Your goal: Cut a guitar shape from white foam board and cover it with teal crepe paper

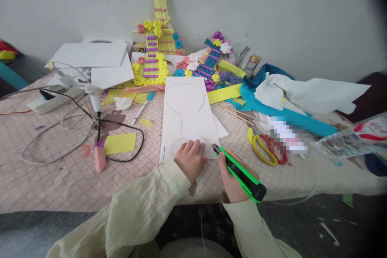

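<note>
A white sheet of card [189, 121] lies on the table in front of me, bearing a pencil outline with a round top, a straight neck and an oval at the bottom. My left hand [191, 159] presses down on its lower part, fingers bent and close together, hiding some of the oval. In my right hand [234, 177] is a green and black utility knife [242, 173], gripped with its tip pointing at the card's lower right edge. Whether the blade touches the card I cannot tell. Another white piece [220, 125] sticks out from beneath the card.
Scissors [264, 150], wooden sticks [232, 112] and teal paper [314, 123] lie to the right. A glue gun [96, 98], its cable, a power strip [50, 98] and a marker [140, 111] are left. Decorated paper guitars [152, 54] stand against the wall.
</note>
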A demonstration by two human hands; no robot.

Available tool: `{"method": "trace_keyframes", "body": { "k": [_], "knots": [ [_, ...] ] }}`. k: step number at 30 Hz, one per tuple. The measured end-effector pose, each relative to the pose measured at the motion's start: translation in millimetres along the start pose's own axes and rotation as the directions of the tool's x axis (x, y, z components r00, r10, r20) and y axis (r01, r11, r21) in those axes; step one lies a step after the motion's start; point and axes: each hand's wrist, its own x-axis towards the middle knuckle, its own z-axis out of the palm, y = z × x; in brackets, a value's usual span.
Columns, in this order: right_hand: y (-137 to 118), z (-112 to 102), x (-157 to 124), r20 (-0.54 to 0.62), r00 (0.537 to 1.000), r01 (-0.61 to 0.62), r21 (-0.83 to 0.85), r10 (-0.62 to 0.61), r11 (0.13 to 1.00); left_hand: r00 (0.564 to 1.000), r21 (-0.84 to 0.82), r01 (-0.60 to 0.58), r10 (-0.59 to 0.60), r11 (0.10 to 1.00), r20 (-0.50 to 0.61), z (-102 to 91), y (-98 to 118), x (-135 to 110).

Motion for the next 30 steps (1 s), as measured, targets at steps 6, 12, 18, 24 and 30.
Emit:
{"method": "trace_keyframes", "body": {
  "k": [6,12,18,24,30],
  "knots": [
    [0.3,-0.4,-4.9,-0.032,0.999,-0.007,-0.024,0.007,1.0,1.0,0.002,0.004,-0.004,1.0,-0.008,0.2,1.8,2.1],
    [4.9,-8.0,-1.4,-0.028,1.0,-0.009,0.019,0.009,1.0,0.997,-0.116,-0.028,0.02,0.993,-0.069,-16.1,4.9,-8.0],
    [24.6,-17.2,18.8,-0.032,0.998,0.053,0.08,-0.05,0.995,0.882,-0.493,0.094,-0.302,0.865,-0.362,-38.1,-60.7,-13.8],
    [53.9,-15.0,46.3,0.109,0.981,0.15,0.092,-0.16,0.984,0.646,-0.911,0.41,-0.721,0.05,0.251,-20.7,-118.6,18.3],
    [77.6,-16.2,63.5,0.083,0.966,0.236,0.089,-0.244,0.968,0.696,-0.919,0.394,-0.653,-0.002,0.3,-19.8,-111.1,36.4]
  ]
}}
